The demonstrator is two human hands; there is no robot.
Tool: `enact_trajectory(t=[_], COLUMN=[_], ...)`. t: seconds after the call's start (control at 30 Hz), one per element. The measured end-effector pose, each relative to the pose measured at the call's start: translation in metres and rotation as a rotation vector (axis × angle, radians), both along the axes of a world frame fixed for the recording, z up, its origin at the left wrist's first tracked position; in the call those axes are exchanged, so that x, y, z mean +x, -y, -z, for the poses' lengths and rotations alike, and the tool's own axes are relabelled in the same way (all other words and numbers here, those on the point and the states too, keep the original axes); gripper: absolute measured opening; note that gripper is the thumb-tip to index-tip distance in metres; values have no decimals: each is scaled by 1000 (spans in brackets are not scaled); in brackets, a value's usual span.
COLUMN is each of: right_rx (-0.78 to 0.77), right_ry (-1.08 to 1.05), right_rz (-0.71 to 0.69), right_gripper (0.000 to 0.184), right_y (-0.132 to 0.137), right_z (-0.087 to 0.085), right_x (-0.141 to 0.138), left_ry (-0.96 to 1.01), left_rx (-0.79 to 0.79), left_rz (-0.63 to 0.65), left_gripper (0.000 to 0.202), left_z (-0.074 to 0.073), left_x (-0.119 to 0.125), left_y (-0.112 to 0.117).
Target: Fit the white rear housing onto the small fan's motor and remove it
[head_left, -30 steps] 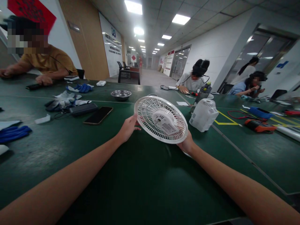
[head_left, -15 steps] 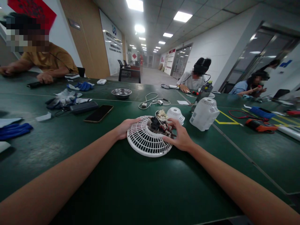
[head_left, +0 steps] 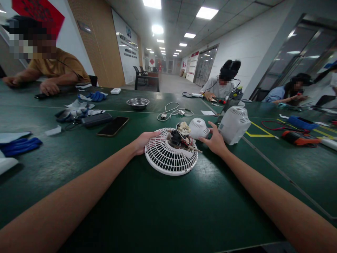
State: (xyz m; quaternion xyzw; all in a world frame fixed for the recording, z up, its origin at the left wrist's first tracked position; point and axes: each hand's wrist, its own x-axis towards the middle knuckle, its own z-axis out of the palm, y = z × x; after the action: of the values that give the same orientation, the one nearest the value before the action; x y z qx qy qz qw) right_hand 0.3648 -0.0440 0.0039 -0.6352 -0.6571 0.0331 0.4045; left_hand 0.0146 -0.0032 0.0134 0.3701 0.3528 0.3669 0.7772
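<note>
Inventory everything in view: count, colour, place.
fan grille: one, white, table centre
motor assembly: one, black and cream, on the grille
slotted dome: one, white, behind the grille
plastic housing: one, white, right of the dome
cable: white, beyond the grille, count unclear
smartphone: one, black, left of the grille
metal bowl: one, silver, beyond the smartphone
oblong case: one, dark, left of the smartphone
gloves: several, blue, white, grey, left side
handheld meter: one, orange and black, right side
bottle: one, grey, behind the housing
co-workers: four, mustard, white and blue tops, far side, right
table: one, green, foreground
left hand: one, bare, on the grille's left rim
right hand: one, bare, spread beside the dome
</note>
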Motion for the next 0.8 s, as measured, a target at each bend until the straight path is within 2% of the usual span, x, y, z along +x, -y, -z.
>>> enact_trajectory(t=[0.1, 0.17, 0.23, 0.3, 0.4, 0.47, 0.57, 0.63, 0.73, 0.8], right_rx=[-104, -131, -168, -241, -347, -321, -117, -14, 27, 55], right_ry=[-101, -258, -462, -640, -858, -955, -859, -720, -474, -337], right_rz=[25, 54, 50, -22, -214, -318, -351, -362, -415, -427], right_gripper=[97, 96, 84, 68, 63, 58, 54, 64, 84, 88], right_y=[-3, -3, -1, 5, 19, 28, 40, 46, 55, 59], right_z=[0, -4, -9, -15, -22, -25, -26, -26, -27, -30], right_x=[-1, -4, -9, -16, -32, -44, -60, -67, -72, -73], left_ry=[-9, -14, -14, -8, -17, -27, -30, -28, -11, 5], left_rx=[5, 4, -2, -5, 6, 16, 20, 19, 21, 26], left_rz=[-3, -1, -3, -8, -17, -17, -23, -24, 2, 25], left_gripper=[21, 22, 21, 19, 19, 19, 19, 19, 21, 22], left_z=[-1, -2, -3, -3, -3, -2, 0, 1, 2, 4], left_x=[0, 1, 1, 1, 2, 2, 2, 2, 1, 0], left_y=[0, 1, 2, 3, 3, 2, 1, 0, -1, -2])
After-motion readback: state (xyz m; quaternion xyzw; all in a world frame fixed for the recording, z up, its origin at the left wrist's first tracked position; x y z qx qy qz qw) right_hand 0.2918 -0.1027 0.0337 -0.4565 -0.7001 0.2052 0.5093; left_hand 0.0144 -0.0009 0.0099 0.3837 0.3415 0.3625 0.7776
